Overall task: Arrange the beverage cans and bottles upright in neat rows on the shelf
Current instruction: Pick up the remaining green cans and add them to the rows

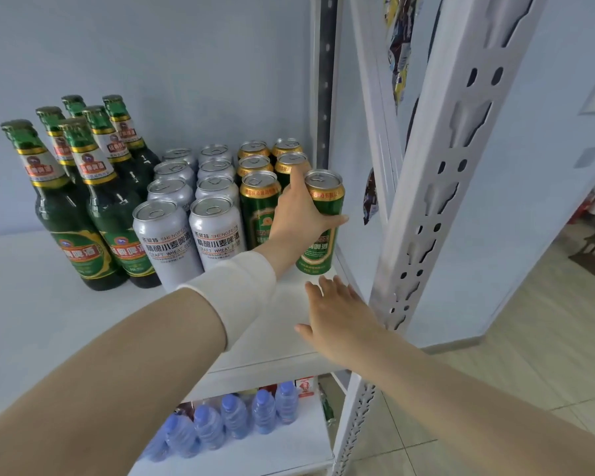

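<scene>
Clasping the green can (318,254) at the shelf (275,324) end, the left hand (299,214) held it upright while the right hand (340,324) hovered near, spread flat.

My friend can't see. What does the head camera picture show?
The left hand grips a green can at the right end of a white shelf with rows of silver cans and green bottles. The right hand hovers open nearby.

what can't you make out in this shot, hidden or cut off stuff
Head view:
Tall green-and-gold can: label partly covered by the left hand.
Rear green glass bottles: bodies hidden behind front bottles.
Blue-capped clear water bottles: partly hidden under the white shelf board; labels too small.
</scene>
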Demonstrator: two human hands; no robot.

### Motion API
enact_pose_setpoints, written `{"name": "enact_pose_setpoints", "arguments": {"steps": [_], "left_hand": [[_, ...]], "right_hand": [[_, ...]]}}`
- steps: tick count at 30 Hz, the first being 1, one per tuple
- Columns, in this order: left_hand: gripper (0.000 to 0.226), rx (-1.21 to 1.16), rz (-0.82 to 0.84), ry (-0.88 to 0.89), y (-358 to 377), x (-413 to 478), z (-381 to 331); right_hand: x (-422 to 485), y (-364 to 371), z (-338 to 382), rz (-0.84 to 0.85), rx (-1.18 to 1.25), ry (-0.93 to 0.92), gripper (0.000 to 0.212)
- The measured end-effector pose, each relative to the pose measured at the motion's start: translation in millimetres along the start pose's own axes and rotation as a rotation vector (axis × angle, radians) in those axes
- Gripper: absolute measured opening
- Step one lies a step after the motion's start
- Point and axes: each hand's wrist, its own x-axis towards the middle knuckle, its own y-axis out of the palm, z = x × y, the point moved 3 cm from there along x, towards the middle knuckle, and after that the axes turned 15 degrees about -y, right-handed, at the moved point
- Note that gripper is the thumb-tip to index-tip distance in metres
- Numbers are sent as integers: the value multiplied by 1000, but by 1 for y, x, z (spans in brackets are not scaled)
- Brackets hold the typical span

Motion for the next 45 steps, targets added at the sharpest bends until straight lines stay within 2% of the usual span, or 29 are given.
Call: {"name": "enact_pose_setpoints", "arguments": {"steps": [10, 17, 19, 23, 26, 28, 34, 45], "left_hand": [[86, 173, -53, -33, 6, 14, 2], [90, 283, -52, 49, 2, 15, 4], [94, 348, 13, 73, -2, 18, -1], [99, 652, 288, 196, -13, 25, -18], [85, 915, 434, 342, -21, 35, -31], [79, 1015, 478, 377, -26, 42, -38], [70, 1070, 362, 418, -26, 51, -52], [68, 1144, 233, 256, -25, 69, -53]], "right_hand": [[12, -7, -8, -23, 10, 1, 68], [16, -9, -11, 0, 4, 7, 67], [15, -10, -11, 3, -6, 6, 67], [15, -15, -11, 21, -20, 6, 66], [16, -19, -13, 24, -32, 9, 66], [18, -21, -14, 22, -46, 10, 65], [22, -24, -18, 26, -64, 17, 62], [31, -19, -21, 49, -62, 13, 67]]}}
